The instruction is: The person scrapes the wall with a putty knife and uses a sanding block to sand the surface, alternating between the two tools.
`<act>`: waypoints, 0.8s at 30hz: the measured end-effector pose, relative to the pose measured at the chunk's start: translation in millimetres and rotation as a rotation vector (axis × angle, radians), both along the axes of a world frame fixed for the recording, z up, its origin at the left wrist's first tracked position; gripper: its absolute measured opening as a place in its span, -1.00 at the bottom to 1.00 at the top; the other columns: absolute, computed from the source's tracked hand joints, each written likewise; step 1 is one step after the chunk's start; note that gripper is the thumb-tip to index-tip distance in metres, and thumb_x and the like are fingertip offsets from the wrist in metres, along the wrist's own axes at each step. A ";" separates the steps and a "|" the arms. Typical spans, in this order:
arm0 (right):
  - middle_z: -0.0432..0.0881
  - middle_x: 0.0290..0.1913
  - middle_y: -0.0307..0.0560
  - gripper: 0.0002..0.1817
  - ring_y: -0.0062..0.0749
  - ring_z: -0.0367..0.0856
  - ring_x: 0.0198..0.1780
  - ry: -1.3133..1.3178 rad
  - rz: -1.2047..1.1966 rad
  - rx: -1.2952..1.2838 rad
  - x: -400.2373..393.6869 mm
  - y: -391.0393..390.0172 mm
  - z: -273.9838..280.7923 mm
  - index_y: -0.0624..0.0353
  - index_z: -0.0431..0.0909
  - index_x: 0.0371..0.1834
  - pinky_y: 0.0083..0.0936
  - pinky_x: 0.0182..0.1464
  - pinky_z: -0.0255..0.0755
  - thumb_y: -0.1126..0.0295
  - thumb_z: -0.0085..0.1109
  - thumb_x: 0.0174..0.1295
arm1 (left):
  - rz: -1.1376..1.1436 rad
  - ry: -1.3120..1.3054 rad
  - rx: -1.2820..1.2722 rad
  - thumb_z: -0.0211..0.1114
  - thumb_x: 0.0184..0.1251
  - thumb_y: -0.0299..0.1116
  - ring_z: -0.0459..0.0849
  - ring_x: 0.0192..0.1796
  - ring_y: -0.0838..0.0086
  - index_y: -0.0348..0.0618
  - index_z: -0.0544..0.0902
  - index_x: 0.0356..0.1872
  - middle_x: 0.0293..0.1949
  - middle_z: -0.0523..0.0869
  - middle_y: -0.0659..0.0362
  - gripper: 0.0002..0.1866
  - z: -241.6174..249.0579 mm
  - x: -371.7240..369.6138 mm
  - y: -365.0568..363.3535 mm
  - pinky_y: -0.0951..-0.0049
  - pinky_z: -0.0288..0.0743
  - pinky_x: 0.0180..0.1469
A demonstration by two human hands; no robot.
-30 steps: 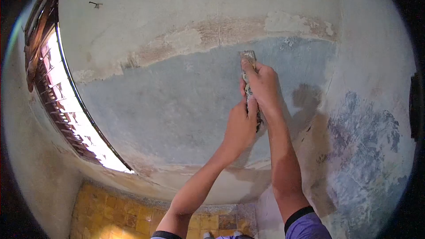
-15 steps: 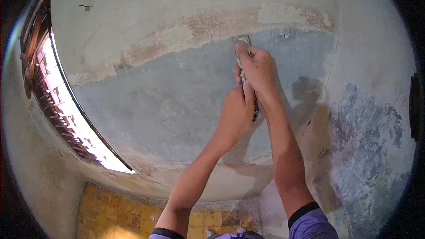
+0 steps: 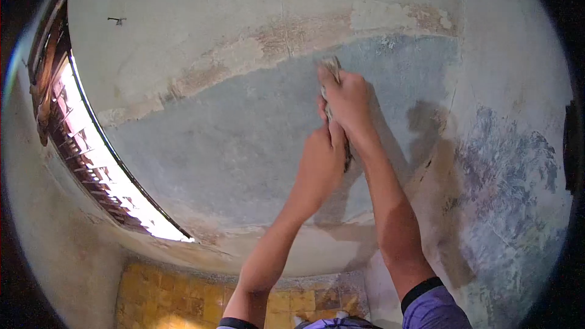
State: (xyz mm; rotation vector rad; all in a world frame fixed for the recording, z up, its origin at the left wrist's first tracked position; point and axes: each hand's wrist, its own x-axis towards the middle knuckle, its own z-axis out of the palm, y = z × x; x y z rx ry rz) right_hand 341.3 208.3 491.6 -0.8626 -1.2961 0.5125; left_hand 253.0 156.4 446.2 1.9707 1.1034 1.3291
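A plaster-smeared scraper (image 3: 331, 63) slants up the wall in both my hands, its upper end against or close to the grey-blue patch (image 3: 244, 140). Higher on the tool, my right hand (image 3: 347, 99) is closed around it with the thumb pointing up along it. Just below, my left hand (image 3: 322, 161) wraps the lower part, and the dark bottom end sticks out beside it. Motion blurs the upper end, so its exact contact with the wall cannot be made out.
A band of rough, exposed plaster (image 3: 286, 36) runs above the patch. At left is a bright barred window (image 3: 109, 152). The side wall on the right has peeling bluish paint (image 3: 512, 164). Yellow floor tiles (image 3: 170, 292) lie below, and a nail (image 3: 116, 21) juts from the wall.
The scraper and both hands have shifted slightly down and left on the wall. My grip is the same, and the view has tilted a little.
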 end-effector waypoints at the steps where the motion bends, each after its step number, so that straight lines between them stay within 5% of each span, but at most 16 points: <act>1: 0.46 -0.79 -0.12 -0.55 -0.43 0.45 -0.79 0.006 0.002 -0.010 1.3 -0.9 -8.3 0.28 0.45 -0.65 -0.39 -0.71 0.29 0.22 0.04 0.38 | -0.013 -0.013 0.011 -0.17 0.54 -0.18 0.60 -0.32 -0.27 -0.54 0.52 -0.37 -0.51 0.57 -0.33 -0.48 -10.6 1.5 1.8 -0.02 0.43 -0.24; 6: 0.45 -0.79 -0.14 -0.54 -0.45 0.42 -0.80 -0.030 -0.022 -0.006 1.0 2.8 12.6 0.27 0.43 -0.66 -0.40 -0.72 0.26 0.23 0.04 0.39 | 0.011 -0.003 0.034 -0.25 0.58 -0.06 0.52 -0.47 -0.20 -0.51 0.49 -0.43 -0.59 0.53 -0.26 -0.37 2.4 1.6 12.5 0.02 0.39 -0.31; 9: 0.45 -0.78 -0.14 -0.54 -0.44 0.41 -0.81 0.036 0.068 -0.007 2.3 5.4 8.6 0.27 0.43 -0.66 -0.40 -0.73 0.25 0.21 0.04 0.39 | 0.011 0.035 0.113 -0.17 0.53 -0.17 0.61 -0.28 -0.29 -0.54 0.55 -0.38 -0.49 0.60 -0.35 -0.45 -0.1 3.7 12.1 -0.08 0.45 -0.17; 12: 0.46 -0.78 -0.13 -0.54 -0.44 0.41 -0.80 0.028 0.006 -0.050 0.8 0.2 -7.5 0.25 0.43 -0.67 -0.40 -0.73 0.26 0.21 0.05 0.39 | 0.033 -0.012 0.053 -0.26 0.59 -0.05 0.51 -0.48 -0.21 -0.53 0.48 -0.43 -0.59 0.52 -0.28 -0.36 -19.9 5.7 10.4 0.02 0.39 -0.31; 18: 0.46 -0.78 -0.13 -0.53 -0.44 0.41 -0.81 0.083 0.073 -0.011 4.1 6.7 10.7 0.25 0.43 -0.66 -0.41 -0.74 0.25 0.19 0.05 0.40 | -0.059 0.010 0.038 -0.26 0.59 -0.03 0.51 -0.44 -0.24 -0.56 0.47 -0.39 -0.54 0.53 -0.31 -0.34 5.2 1.2 13.1 -0.01 0.39 -0.28; 24: 0.42 -0.73 -0.17 -0.54 -0.50 0.37 -0.77 0.121 0.096 -0.111 1.1 -3.8 -16.2 0.24 0.40 -0.61 -0.47 -0.72 0.19 0.18 0.07 0.42 | 0.081 0.100 0.045 -0.20 0.55 -0.18 0.62 -0.33 -0.23 -0.50 0.55 -0.39 -0.50 0.61 -0.30 -0.46 -17.9 2.8 -0.5 -0.07 0.44 -0.19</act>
